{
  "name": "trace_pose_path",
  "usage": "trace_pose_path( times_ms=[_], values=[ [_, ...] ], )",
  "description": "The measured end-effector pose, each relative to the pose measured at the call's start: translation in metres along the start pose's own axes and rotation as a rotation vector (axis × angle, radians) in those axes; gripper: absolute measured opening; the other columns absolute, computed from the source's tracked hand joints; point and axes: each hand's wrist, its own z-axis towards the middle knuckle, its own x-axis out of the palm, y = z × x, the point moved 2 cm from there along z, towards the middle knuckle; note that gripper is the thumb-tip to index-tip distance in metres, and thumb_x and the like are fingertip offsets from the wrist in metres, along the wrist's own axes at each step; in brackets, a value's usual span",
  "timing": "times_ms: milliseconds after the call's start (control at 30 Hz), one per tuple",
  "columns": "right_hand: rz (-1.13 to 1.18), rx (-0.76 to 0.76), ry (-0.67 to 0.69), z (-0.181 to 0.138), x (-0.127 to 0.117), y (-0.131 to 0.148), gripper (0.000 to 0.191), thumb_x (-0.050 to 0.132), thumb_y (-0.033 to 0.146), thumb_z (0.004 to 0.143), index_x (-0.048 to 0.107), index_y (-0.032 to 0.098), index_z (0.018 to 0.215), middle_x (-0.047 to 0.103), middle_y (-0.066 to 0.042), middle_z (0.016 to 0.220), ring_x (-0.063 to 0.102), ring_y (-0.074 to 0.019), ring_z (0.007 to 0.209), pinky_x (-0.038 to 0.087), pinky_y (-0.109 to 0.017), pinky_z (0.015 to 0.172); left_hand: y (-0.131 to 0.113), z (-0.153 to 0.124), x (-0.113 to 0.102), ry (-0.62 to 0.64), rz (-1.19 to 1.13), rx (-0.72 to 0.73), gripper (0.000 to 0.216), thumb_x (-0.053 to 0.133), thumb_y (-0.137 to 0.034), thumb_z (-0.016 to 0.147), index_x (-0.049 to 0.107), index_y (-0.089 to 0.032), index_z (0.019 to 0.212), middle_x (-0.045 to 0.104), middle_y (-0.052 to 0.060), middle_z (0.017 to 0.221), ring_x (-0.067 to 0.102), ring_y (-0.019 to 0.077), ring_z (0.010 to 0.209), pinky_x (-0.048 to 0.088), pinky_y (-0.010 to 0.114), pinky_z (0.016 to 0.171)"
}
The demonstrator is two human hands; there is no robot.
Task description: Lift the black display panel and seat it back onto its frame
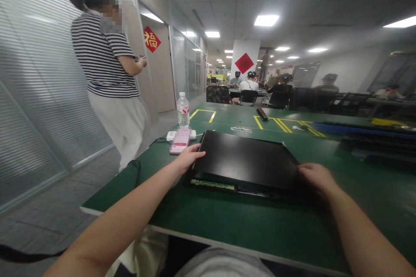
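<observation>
A flat black panel [244, 159] lies on the green table [253, 220] in front of me, its near edge raised a little over a strip of green circuit board [212, 184]. My left hand [187, 157] grips the panel's left edge, fingers curled over it. At the near right corner, my right hand [316, 176] holds the panel with fingers bent around the edge.
A pink phone [180, 141], a white power strip [171, 136] and a water bottle [183, 111] sit at the table's left side. A person in a striped shirt [104, 58] stands left of the table. Several people sit at desks far behind. Dark trays [373, 136] lie at right.
</observation>
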Motion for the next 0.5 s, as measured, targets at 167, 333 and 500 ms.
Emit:
trace_pose_path(
  times_ms=[167, 333, 500],
  values=[
    [-0.018, 0.008, -0.007, 0.0007, -0.0001, -0.0019, 0.032, 0.058, 0.033, 0.077, 0.082, 0.022, 0.095, 0.077, -0.01, 0.104, 0.07, -0.0311, 0.097, 0.053, -0.036, 0.079, -0.0005, 0.0005, -0.0015, 0.029, 0.003, 0.012, 0.047, 0.082, -0.007, 0.067, 0.072, -0.016, 0.112, 0.079, 0.01, 0.107, 0.075, 0.0239, 0.092, 0.059, 0.033, 0.082],
    [0.028, -0.003, -0.026, -0.0002, -0.0004, -0.0021, 0.028, 0.061, 0.033, 0.074, 0.082, 0.024, 0.09, 0.077, -0.009, 0.099, 0.071, -0.0297, 0.092, 0.054, -0.035, 0.075, 0.0004, 0.0014, -0.0018, 0.058, 0.027, 0.04, 0.047, 0.082, -0.01, 0.068, 0.072, -0.015, 0.113, 0.079, 0.01, 0.104, 0.075, 0.0241, 0.089, 0.059, 0.034, 0.081],
    [0.002, 0.005, -0.04, -0.0011, -0.0015, -0.0002, 0.028, 0.06, 0.033, 0.075, 0.082, 0.023, 0.09, 0.077, -0.01, 0.099, 0.07, -0.0309, 0.094, 0.053, -0.036, 0.078, -0.0002, 0.0005, -0.0004, 0.058, 0.019, 0.045, 0.05, 0.083, -0.011, 0.067, 0.071, -0.016, 0.115, 0.079, 0.009, 0.103, 0.075, 0.0241, 0.09, 0.059, 0.035, 0.082]
  ],
)
